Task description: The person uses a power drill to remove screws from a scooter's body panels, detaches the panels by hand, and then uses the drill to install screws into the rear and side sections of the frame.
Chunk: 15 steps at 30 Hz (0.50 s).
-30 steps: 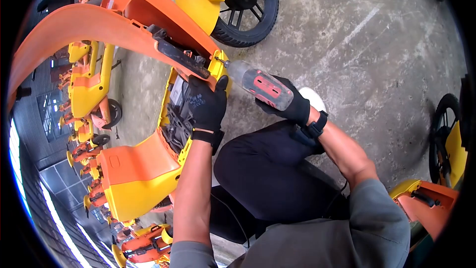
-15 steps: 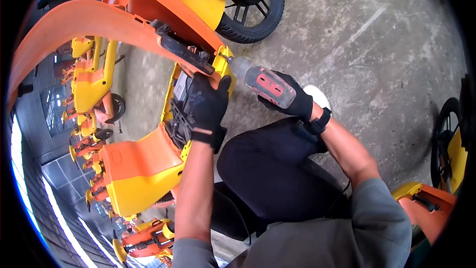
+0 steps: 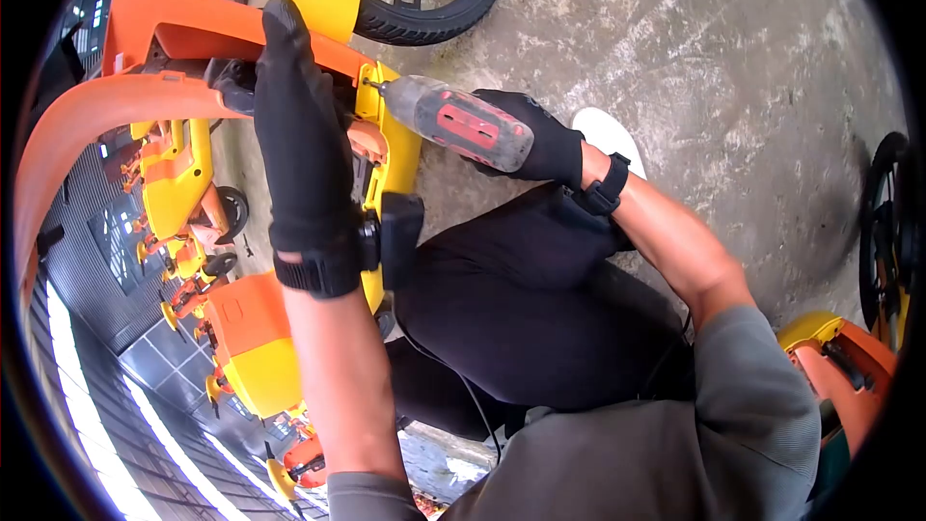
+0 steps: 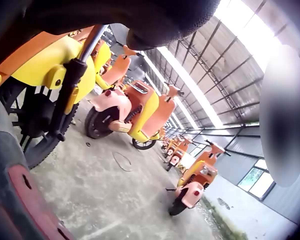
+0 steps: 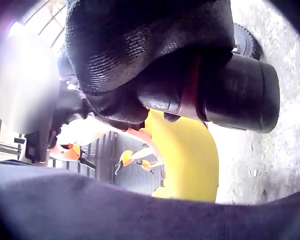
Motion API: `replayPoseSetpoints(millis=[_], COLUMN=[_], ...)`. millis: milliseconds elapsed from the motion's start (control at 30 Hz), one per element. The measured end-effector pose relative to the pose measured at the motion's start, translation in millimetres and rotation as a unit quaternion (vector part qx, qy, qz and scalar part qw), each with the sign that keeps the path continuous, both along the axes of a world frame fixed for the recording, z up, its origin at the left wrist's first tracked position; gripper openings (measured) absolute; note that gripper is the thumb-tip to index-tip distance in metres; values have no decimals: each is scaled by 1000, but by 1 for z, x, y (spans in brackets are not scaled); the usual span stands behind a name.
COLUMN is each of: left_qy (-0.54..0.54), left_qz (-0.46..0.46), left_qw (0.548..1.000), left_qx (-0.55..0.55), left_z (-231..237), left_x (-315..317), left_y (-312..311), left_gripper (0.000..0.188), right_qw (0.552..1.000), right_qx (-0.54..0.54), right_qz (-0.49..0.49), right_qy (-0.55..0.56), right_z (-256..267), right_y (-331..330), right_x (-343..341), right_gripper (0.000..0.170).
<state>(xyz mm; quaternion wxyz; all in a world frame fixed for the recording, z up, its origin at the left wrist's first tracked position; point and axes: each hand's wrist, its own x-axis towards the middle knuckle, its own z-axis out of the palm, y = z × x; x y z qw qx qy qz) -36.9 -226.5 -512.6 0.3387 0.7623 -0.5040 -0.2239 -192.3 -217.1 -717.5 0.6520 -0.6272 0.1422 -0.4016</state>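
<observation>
Gloved right hand (image 3: 540, 138) grips a power driver (image 3: 473, 125), bit (image 3: 375, 86) at a scooter's yellow panel (image 3: 399, 148), left hand (image 3: 304, 140), fingers (image 3: 285, 34) extended, farther left

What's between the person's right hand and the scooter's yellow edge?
In the head view, a power driver: the right hand holds it, with its tip at the yellow edge.

Scuffed, stained grey concrete floor (image 3: 617, 39); greenish strip (image 4: 225, 222) along its edge at foot of grey-panelled, white-based wall (image 4: 245, 144); dark-framed rectangular window (image 4: 257, 181), bright; trussed metal roof (image 4: 230, 85) overhead, long white light strips (image 4: 191, 87)
</observation>
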Motion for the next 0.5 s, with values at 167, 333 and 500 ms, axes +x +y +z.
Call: replayPoseSetpoints(millis=[167,333,500], left_qy=[199,103,148], left_qz=[123,69,78], left_qw=[972,991,982], left_qx=[-41,-46,-84], left_z=[0,-7,-7], left_x=[-22,-24,-33], left_y=[-18,-13,-14], left_gripper=[40,40,43], right_qw=[1000,998,999], right_qx=[5,-46,-34], right_qz=[7,-5,-7], right_qy=[5,39,24], right_z=[4,9,4], right_y=[-3,-10,-2], right_x=[-2,-6,-2], right_gripper=[41,41,43])
